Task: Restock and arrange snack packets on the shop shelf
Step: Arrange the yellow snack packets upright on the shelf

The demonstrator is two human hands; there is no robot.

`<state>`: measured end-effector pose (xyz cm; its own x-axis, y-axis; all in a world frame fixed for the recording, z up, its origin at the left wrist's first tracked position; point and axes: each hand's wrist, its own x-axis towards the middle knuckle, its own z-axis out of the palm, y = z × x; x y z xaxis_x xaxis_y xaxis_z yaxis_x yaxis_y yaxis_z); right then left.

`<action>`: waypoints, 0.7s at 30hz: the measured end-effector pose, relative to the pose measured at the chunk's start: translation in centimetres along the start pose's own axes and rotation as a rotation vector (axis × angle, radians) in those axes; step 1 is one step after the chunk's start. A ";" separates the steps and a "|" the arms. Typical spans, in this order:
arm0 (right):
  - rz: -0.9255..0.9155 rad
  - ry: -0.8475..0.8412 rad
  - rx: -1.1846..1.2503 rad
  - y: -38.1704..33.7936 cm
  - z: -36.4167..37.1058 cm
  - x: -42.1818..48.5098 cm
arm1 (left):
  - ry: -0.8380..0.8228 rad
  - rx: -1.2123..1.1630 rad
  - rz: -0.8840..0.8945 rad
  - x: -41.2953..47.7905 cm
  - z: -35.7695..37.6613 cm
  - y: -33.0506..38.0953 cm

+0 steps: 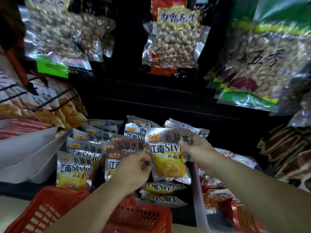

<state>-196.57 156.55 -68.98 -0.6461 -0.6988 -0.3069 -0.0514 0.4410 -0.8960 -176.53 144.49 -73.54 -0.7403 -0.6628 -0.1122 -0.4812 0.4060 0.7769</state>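
Observation:
A silver snack packet (pixel 166 155) with a yellow chip picture is held upright over the shelf bin. My right hand (pixel 197 151) grips its right edge near the top. My left hand (pixel 134 170) pinches its lower left edge with curled fingers. Behind and left of it stand several matching silver packets (pixel 80 147) in rows, plus a dark red one (pixel 114 163). Two more silver packets (pixel 159 194) lie flat below the held one, at the far rim of a red plastic basket (pixel 50 211).
Large peanut bags (pixel 173 37) hang on the shelf above, with green-labelled bags (pixel 262 64) at right. White bin dividers (pixel 30 148) stand at left, and another (pixel 198 190) at right beside red packets (pixel 218 199). Brown packets (pixel 286 148) fill the far right.

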 end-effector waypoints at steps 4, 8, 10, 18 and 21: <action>-0.014 -0.042 -0.007 -1.6 0.2 -3.3 | 0.098 -0.260 -0.131 -1.5 -2.6 1.7; -0.022 -0.020 0.009 -2.8 0.9 -6.7 | 0.026 -0.442 -0.186 -4.4 -4.7 3.3; -0.031 0.022 0.059 -3.7 1.3 -8.2 | -0.007 -0.480 -0.200 -6.4 -5.2 3.9; -0.131 0.120 0.281 -8.2 2.0 -14.7 | 0.130 -0.718 -0.175 -11.2 -7.4 7.9; -0.134 0.130 0.366 -7.5 2.6 -17.3 | 0.130 -0.760 -0.154 -13.2 -7.7 9.4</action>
<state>-183.01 163.90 -57.77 -0.7442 -0.6490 -0.1577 0.1178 0.1049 -0.9875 -167.68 152.19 -59.93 -0.6078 -0.7642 -0.2161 -0.0860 -0.2071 0.9745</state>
